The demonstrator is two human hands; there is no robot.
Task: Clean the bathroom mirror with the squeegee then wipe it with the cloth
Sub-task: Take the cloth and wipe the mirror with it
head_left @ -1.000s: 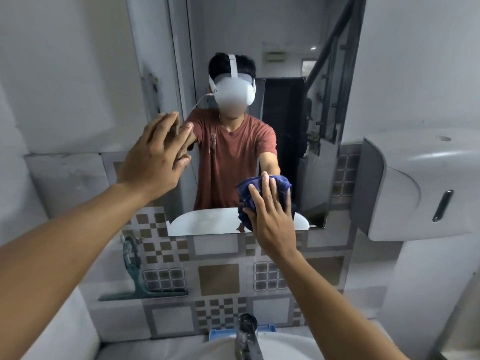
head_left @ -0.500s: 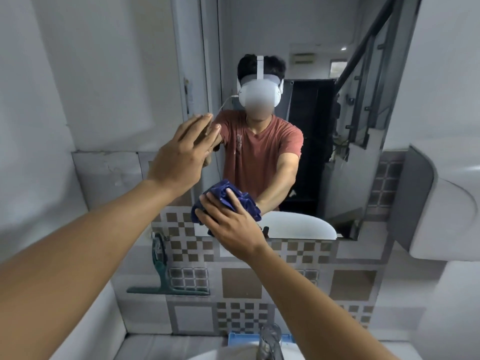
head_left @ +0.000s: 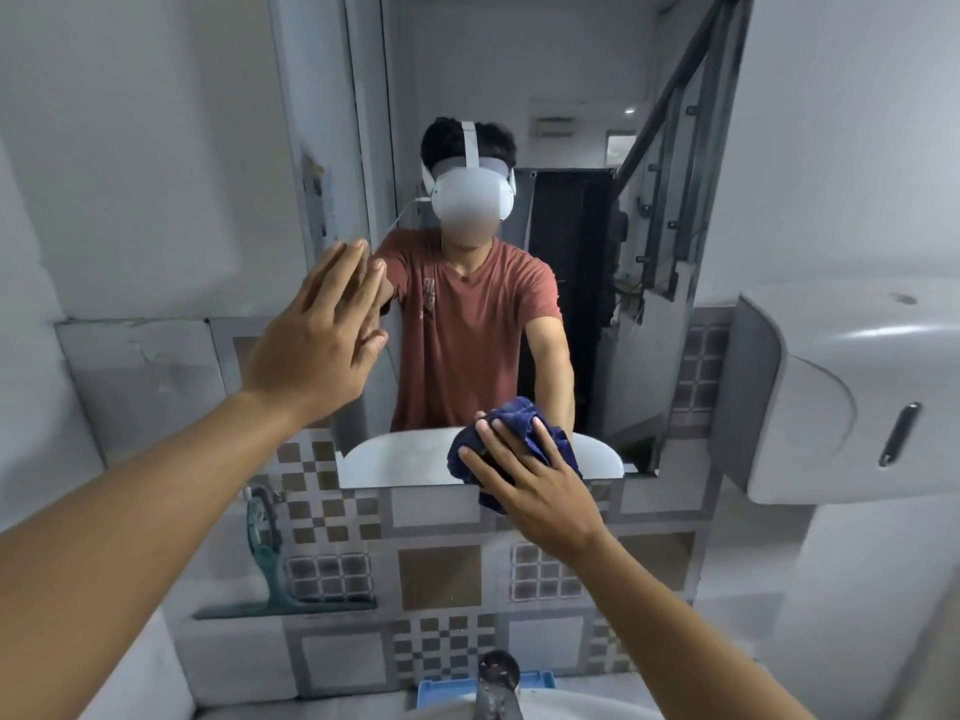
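Observation:
The tall mirror hangs on the wall ahead and reflects a person in a red shirt. My right hand presses a crumpled dark blue cloth flat against the mirror's bottom edge, right of centre. My left hand lies flat with fingers together on the mirror's left edge, holding nothing. The teal squeegee leans against the tiled wall at lower left, away from both hands.
A white paper towel dispenser juts from the wall at right. Patterned tiles cover the wall below the mirror. A chrome tap and a blue tray sit at the white basin's back edge.
My right hand has slid the cloth along the mirror's bottom, left and then back to the right. My left hand stays pressed on the mirror's left edge.

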